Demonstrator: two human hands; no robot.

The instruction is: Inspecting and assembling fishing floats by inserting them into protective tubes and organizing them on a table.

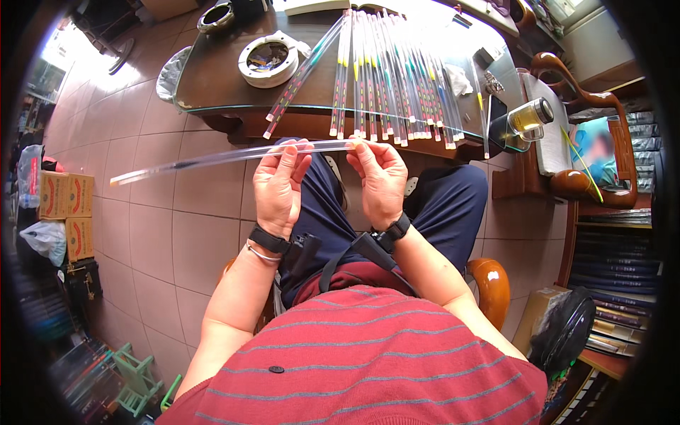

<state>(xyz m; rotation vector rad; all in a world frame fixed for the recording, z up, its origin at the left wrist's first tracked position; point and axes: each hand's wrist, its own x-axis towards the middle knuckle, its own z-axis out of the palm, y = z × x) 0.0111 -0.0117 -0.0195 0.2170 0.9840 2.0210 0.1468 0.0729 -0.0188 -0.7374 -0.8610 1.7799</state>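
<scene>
A long, thin clear plastic tube stretches across in front of me, its far-left end pale orange and sticking out over the floor. My left hand is closed around its middle between thumb and fingers. At the tube's right end, my right hand pinches the pale orange tip with thumb and index finger. Just beyond my hands, several similar long tubes lie side by side on the dark table, with patterned dark sections and pale ends over its near edge. Whatever is inside the held tube is too faint to make out.
A round white container with dark contents stands at the table's left. To the right are a glass jar mug with a dark lid and a black phone. A wooden armchair is beyond. Cardboard boxes stand at left.
</scene>
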